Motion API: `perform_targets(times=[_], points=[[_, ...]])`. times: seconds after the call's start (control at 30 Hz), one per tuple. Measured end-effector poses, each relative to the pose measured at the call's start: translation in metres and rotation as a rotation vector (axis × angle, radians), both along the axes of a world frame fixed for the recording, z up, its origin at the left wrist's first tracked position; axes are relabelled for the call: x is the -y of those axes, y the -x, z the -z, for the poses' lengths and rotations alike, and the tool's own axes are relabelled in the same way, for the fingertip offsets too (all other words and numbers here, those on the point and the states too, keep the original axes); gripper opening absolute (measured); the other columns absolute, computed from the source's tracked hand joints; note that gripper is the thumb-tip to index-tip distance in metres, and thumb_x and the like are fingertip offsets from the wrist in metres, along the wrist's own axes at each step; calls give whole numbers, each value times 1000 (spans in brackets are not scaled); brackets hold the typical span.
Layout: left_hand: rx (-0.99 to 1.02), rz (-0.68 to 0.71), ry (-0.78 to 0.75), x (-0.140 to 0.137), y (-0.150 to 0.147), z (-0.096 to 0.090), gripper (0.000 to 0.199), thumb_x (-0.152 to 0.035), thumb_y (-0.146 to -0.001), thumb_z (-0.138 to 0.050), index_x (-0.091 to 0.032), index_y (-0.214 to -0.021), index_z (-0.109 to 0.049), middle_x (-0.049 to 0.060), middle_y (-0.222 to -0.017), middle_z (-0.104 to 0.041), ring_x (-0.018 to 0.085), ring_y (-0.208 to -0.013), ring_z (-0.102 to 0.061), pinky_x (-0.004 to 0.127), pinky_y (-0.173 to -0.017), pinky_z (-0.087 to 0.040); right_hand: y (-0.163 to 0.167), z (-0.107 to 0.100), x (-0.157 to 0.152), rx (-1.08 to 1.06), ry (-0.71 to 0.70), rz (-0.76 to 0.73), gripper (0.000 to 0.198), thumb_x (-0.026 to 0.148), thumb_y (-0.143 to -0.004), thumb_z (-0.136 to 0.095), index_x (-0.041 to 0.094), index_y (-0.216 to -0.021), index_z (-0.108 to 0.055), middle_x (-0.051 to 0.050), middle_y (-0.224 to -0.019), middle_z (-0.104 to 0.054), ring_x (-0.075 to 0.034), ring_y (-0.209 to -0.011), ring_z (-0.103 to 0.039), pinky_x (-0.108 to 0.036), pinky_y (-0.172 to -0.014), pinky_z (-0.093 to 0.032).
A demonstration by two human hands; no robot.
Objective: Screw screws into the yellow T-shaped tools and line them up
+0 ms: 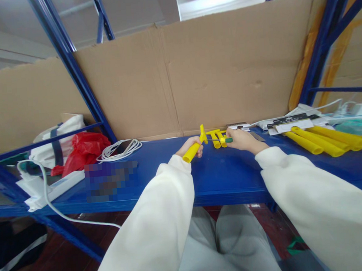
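Note:
My left hand [197, 149] is closed around a yellow tube [189, 155], whose open end points toward me. At its far end sits a flared yellow end piece [203, 134]. My right hand [242, 140] grips a screwdriver [227, 140] with a green and yellow handle. Its thin shaft points left and reaches the yellow end piece; whether the tip touches a screw is too small to tell. Just behind the screwdriver, more yellow plastic pieces [216, 143] lie on the blue shelf [224, 174], partly covered by it and my right hand.
Several yellow tubes [325, 141] lie at the right beside black and white packaging cards [289, 123]. Cardboard [226, 73] walls off the back. On the left are a coiled white cable [119, 150], a red plastic bag [86, 149] and a power strip [64, 186]. Blue posts [79, 85] frame the shelf.

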State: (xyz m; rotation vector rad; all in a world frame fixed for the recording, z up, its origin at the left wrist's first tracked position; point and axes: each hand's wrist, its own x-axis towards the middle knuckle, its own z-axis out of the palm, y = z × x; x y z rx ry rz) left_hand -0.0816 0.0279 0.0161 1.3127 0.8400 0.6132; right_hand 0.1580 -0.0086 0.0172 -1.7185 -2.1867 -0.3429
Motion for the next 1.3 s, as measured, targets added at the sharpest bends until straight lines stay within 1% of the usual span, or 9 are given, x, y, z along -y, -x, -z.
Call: perform_targets(times=[0.13,0.2,0.33,0.47,0.67,0.93,1.03,1.13,1.3], points=[[16,29,-23,0,-2,1,10,-22,-72,-45,-23,-62,-48,0,-41,-45,17,-40,-48,27,-45,-40,5,-6,8,55,47,27,29,27,-88,-63,18,-116,-65,-15,-112,-77,-27,-99,-72,-30,-76,-47],[32,18,-32,3,-4,0,10,-22,-73,-46,-23,-63,-48,-1,-40,-45,16,-39,-48,26,-44,-40,6,-9,11,74,90,43,29,28,-90,-60,16,-116,-68,-16,-114,-77,-29,-103,-72,-31,-79,-48],[49,5,-18,10,-8,-2,10,-20,-73,-47,-23,-64,-47,-2,-40,-45,15,-36,-47,26,-41,-39,5,-11,12,94,117,53,28,28,-90,-60,14,-112,-70,-18,-111,-77,-30,-102,-73,-32,-81,-49],[64,-45,2,16,-16,-1,11,-19,-75,-46,-23,-65,-46,-3,-40,-44,15,-34,-45,25,-39,-37,1,-9,10,92,55,65,31,23,-89,-62,12,-117,-66,-20,-117,-75,-31,-103,-72,-32,-81,-48],[156,-140,-39,28,-26,1,12,-20,-77,-44,-24,-66,-44,-4,-39,-42,13,-32,-41,23,-39,-35,3,-12,14,74,50,166,35,27,-92,-61,14,-124,-60,-21,-111,-76,-33,-100,-73,-34,-78,-48],[128,-210,-18,33,-26,-2,14,-19,-76,-43,-24,-62,-43,-3,-37,-41,13,-30,-40,24,-37,-34,3,-12,13,151,83,70,36,24,-90,-54,12,-122,-65,-19,-115,-77,-32,-111,-70,-39,-95,-43],[113,-215,-14,30,-27,0,15,-19,-76,-42,-24,-62,-43,-3,-37,-41,13,-30,-40,23,-37,-34,0,-11,11,164,75,48,30,23,-90,-55,13,-116,-67,-19,-122,-74,-32,-115,-68,-36,-93,-44],[109,-215,-3,27,-28,4,12,-19,-75,-43,-24,-64,-44,-4,-37,-41,13,-30,-40,23,-36,-33,-1,-11,12,165,57,38,30,22,-91,-57,13,-118,-65,-20,-124,-73,-31,-113,-69,-34,-88,-46],[104,-210,9,23,-28,6,6,-19,-71,-45,-24,-68,-44,-3,-38,-43,14,-31,-41,24,-35,-34,1,-12,15,158,100,139,37,30,-95,-58,11,-127,-62,-22,-118,-74,-33,-107,-72,-35,-83,-50]])
